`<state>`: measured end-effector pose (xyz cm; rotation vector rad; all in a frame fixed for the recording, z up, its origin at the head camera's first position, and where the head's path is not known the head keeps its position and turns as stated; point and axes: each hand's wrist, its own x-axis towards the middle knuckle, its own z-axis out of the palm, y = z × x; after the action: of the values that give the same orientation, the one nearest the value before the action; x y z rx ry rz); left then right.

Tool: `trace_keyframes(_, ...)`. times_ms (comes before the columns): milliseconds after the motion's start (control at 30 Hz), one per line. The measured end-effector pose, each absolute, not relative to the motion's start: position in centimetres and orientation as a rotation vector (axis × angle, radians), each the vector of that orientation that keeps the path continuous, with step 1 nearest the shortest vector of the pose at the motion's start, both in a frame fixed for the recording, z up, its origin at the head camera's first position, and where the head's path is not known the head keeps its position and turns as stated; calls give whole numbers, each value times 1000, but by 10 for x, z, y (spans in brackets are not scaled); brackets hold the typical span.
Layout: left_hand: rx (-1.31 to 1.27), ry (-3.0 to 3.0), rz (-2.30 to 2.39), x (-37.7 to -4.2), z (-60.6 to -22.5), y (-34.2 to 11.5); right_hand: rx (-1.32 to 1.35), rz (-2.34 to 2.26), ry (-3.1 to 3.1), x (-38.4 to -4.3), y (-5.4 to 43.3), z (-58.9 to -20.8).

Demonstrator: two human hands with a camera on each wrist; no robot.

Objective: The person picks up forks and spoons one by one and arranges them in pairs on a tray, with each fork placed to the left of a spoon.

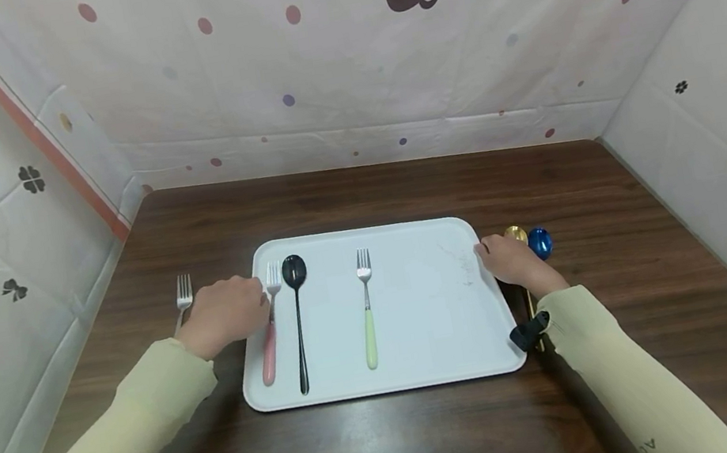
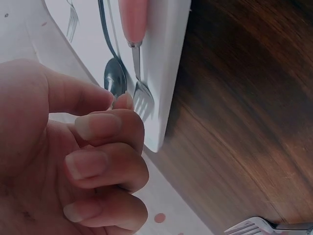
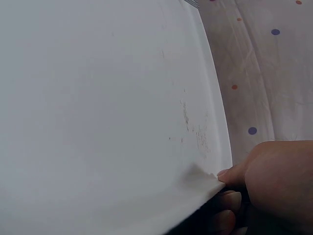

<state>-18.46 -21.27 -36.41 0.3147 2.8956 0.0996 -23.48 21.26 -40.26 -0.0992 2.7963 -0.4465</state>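
Note:
My right hand (image 1: 512, 262) pinches the right rim of a white tray (image 1: 427, 304); in the right wrist view its thumb lies on top and the fingers curl beneath. By the opposite rim, my left hand (image 1: 225, 312) has curled fingers, thumb tip near the index finger, holding nothing. Beside it on the tray lies a fork with a pink handle (image 1: 269, 354), then a black spoon (image 1: 294, 272). A fork with a light green handle (image 1: 370, 337) lies near the tray's middle. Left of my left hand is another fork (image 1: 183, 292), its handle hidden by my arm.
Just right of the tray, on the brown wooden table (image 1: 372, 449), a gold spoon (image 1: 516, 234) and a blue spoon (image 1: 540, 242) lie partly behind my right hand. A black strap piece (image 1: 529, 332) sticks out from the right cuff. Patterned sheeting (image 1: 336, 63) encloses the table's back and sides.

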Motion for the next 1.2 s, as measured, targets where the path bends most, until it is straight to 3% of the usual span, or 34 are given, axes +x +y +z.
trace_keyframes(1200,261,2734,176,-189,-381,-226,-113,-432,2787,-237,215,-404)
